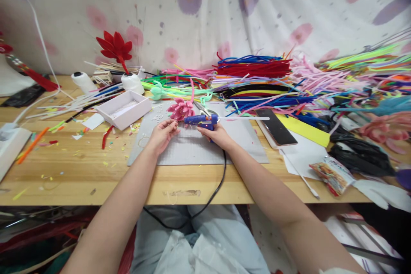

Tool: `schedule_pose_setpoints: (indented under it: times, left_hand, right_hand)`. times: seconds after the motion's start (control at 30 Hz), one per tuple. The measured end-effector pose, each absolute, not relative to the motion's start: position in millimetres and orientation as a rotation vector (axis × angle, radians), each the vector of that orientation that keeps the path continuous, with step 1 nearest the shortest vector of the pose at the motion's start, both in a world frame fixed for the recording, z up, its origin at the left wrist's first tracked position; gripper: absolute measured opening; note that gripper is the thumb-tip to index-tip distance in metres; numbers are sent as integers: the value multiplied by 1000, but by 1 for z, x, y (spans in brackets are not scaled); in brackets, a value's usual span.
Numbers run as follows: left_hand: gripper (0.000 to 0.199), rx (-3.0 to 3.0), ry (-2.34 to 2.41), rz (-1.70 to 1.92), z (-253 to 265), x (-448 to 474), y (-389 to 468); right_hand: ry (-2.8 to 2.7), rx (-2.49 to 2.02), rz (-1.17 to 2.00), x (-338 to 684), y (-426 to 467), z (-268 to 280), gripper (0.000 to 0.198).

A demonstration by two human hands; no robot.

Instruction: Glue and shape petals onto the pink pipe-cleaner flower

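My right hand [215, 133] is wrapped round a blue hot glue gun [204, 120] above the grey mat [205, 154]. The gun's nozzle points left, and a clear glue stick [247, 118] juts from its back end. Close to the nozzle, my left hand [163, 136] has thumb and fingers pinched together; whatever is between them is too small to make out. Just beyond the fingertips is a pink fuzzy flower [181, 109] with small pale beads on its petals. Pliers [201, 108] lie behind the gun, partly hidden by it.
White beads [157, 116] are scattered on the mat, left of the flower. A white box [124, 109] stands further left. Bundles of coloured pipe cleaners [253, 68] line the back. A phone [276, 127] lies to the right. The gun's black cord [220, 184] hangs over the table edge.
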State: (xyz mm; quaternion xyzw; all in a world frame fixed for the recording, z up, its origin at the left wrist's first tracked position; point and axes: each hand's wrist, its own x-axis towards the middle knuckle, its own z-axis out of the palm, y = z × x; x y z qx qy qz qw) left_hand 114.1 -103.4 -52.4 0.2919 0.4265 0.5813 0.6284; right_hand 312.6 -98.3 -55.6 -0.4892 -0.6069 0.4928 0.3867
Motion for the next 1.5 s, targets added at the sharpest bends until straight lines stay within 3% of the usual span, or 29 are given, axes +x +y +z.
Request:
schedule_pose_setpoints:
  times: [1.5]
  left_hand:
    - [23, 756, 1085, 1306, -55, 113, -101]
  right_hand:
    - [-1545, -1199, 1282, 312, -96, -60, 40]
